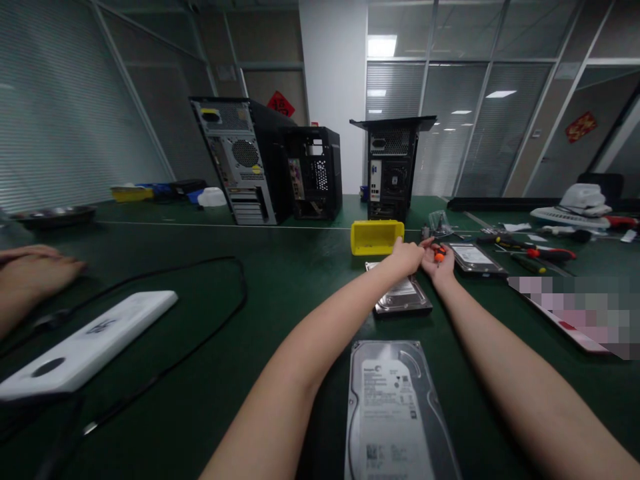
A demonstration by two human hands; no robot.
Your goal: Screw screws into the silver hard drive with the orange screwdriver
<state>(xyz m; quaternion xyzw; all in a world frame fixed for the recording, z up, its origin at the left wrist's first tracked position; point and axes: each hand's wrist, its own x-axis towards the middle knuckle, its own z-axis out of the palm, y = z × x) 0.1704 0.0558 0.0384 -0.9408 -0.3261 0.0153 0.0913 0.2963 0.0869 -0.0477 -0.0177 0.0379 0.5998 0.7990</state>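
My right hand (439, 265) is curled, palm partly up, around a small orange-and-black object (440, 255), perhaps a tool handle; its full shape is hidden. Fingers of my left hand (409, 256) are drawn together and reach to the right hand's fingertips; what they hold, if anything, cannot be made out. Below my left hand lies a hard drive (403, 300), partly covered by the forearm. A second hard drive (475, 259) rests just right of my right hand. Behind my left hand is a yellow open box (376, 239).
A large hard drive (390, 413) lies between my forearms. Computer cases (270, 160) stand at the back. On the right are screwdrivers (553, 254) and a pixelated flat item (575, 313). A white power strip (100, 340), black cable (243, 280) and another person's hands (40, 280) are left.
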